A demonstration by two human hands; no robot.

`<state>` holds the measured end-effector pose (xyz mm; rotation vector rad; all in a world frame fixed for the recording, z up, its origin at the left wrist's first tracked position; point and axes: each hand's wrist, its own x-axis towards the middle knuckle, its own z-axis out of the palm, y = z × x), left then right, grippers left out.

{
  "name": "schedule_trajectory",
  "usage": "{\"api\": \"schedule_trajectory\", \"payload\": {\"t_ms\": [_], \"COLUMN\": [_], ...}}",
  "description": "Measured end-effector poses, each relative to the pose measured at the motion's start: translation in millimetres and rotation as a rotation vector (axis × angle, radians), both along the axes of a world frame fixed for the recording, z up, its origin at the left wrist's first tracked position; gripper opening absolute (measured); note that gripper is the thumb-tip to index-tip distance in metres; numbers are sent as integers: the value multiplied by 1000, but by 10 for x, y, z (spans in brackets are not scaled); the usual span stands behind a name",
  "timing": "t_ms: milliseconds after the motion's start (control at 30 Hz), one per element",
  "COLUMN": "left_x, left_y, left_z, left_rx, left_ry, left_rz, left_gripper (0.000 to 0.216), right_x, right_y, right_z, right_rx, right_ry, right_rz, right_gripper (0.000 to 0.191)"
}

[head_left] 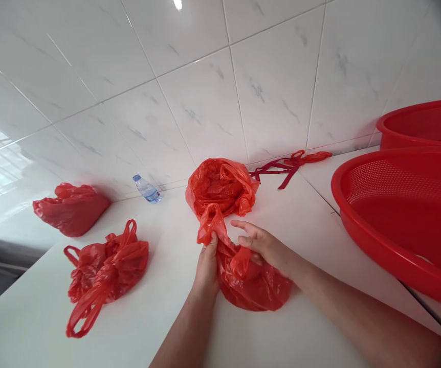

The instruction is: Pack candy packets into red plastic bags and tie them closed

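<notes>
A red plastic bag [257,289] lies on the white counter [159,317] in front of me. My left hand [207,266] is closed round one of its twisted handles, pulling it upward. My right hand [262,245] rests on the bag's top with the forefinger stretched out and the other fingers curled at the second handle. Just behind stands another red bag [220,186], open and crumpled, touching the handle I hold.
A knotted red bag [103,273] lies to the left and a fuller red bag [70,208] sits further back left. A small water bottle [147,189] lies by the tiled wall. Red strips [289,166] lie at the wall. Two red basins [404,220] sit on the right.
</notes>
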<state>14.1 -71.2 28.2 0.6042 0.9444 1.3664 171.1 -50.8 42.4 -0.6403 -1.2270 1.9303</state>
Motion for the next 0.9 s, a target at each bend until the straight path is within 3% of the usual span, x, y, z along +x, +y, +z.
{"api": "schedule_trajectory", "payload": {"t_ms": [67, 133, 200, 267, 333, 467, 533, 667, 800, 900], "left_x": [39, 91, 147, 191, 212, 185, 161, 111, 46, 7], "left_y": [-30, -64, -98, -129, -153, -165, -157, -128, -76, -24], "left_z": [40, 77, 102, 103, 74, -7, -21, -7, -19, -47], "left_rx": [39, 53, 70, 126, 243, 629, 736, 584, 278, 219], "left_ry": [61, 155, 265, 378, 529, 1022, 1216, 1252, 1032, 924], "left_rz": [-57, -118, -179, -185, -98, 138, 155, 66, 99, 127], "left_gripper": [38, 37, 26, 24, 38, 74, 66, 23, 24, 26], "right_x": [-14, -33, -57, -81, -95, -86, -70, -13, 67, 106], "right_y": [-18, -27, -16, 20, 75, 158, 166, 158, 178, 196], "right_z": [7, -1, -32, -79, -128, -185, -192, -185, -194, -213], "right_rx": [42, 80, 91, 53, -19, -125, -131, -170, -266, -214], "right_ry": [-16, -30, -28, 2, 37, 47, 47, 115, 269, 227], "right_rz": [51, 77, 60, -8, -104, -229, -224, -150, -60, -79], "right_gripper": [61, 43, 26, 28, 33, 36, 35, 27, 34, 40]}}
